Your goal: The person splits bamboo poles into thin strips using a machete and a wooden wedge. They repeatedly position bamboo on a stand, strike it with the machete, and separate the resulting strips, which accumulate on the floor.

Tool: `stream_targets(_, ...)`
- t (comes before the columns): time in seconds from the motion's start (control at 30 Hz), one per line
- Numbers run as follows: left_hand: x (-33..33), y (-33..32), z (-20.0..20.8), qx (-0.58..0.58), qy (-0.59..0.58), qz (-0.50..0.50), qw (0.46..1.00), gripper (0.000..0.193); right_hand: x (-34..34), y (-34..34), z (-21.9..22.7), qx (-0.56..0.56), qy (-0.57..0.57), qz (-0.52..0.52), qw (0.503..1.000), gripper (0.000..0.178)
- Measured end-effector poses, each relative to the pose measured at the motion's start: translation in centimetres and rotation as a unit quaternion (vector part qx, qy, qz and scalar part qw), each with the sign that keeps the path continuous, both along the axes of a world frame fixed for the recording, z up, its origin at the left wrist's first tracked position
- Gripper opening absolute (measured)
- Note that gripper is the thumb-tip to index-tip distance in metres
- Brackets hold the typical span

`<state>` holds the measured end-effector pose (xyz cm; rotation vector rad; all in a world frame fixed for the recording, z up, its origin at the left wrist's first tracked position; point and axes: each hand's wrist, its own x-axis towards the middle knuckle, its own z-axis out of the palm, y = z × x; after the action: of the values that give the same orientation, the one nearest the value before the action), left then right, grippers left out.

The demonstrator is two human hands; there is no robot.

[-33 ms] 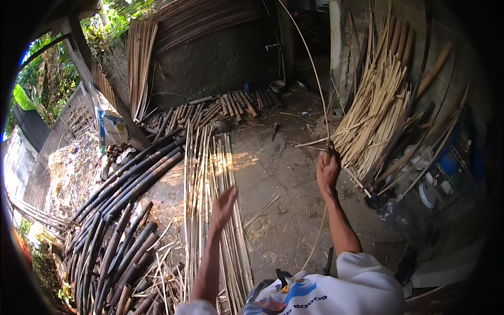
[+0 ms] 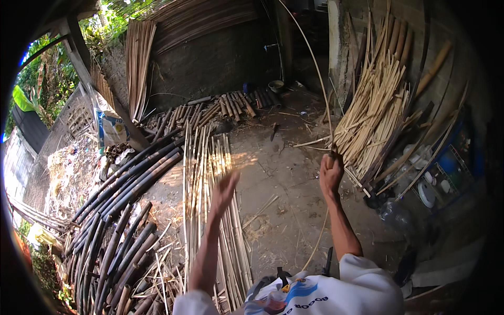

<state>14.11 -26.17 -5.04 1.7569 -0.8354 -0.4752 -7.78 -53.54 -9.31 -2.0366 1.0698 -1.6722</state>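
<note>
My right hand (image 2: 331,176) is closed around a long, thin bamboo strip (image 2: 316,62). The strip arches up past the top of the view, and its lower part slants down behind my forearm toward my shirt. Something small and dark shows at the top of this fist; I cannot make out what it is. My left hand (image 2: 224,191) is raised above a row of long pale bamboo strips (image 2: 233,231) on the ground, apart from the held strip. Its fingers are loosely bent, with nothing visible in them.
Dark bamboo poles (image 2: 123,184) lie in heaps at left. Short cut bamboo pieces (image 2: 236,104) are piled by the far wall. At right, split pale sticks (image 2: 375,110) lean in a big bundle, beside a wire rack (image 2: 446,170). A printed sack (image 2: 113,128) stands by the post.
My left hand has risen slightly, away from my body. My right hand has shifted a little nearer and to the right with the bamboo strip still in it.
</note>
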Motion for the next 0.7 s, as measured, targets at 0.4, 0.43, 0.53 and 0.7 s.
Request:
stream_targets(0.4, 6.2, -34.8, 20.3, -0.248, 0.167, -0.216, 0.929, 0.112, -1.0, -10.3, 7.5, -0.086, 0.072, -0.097, 0.989, 0.028)
stream_targets(0.43, 7.6, -35.6, 19.6, -0.279, 0.245, -0.192, 0.908, 0.115, -0.7, -9.2, 7.1, -0.061, 0.122, -0.091, 0.986, 0.034)
stream_targets(0.53, 13.5, -37.4, 17.5, -0.342, 0.43, -0.135, 0.825, 0.121, -0.1, -5.4, 4.7, -0.037, 0.256, -0.08, 0.963, 0.054)
stream_targets(0.7, 23.6, -38.0, -3.0, -0.262, 0.524, -0.005, 0.81, 0.073, -1.1, 5.8, -6.8, 0.086, 0.319, -0.022, 0.944, 0.061)
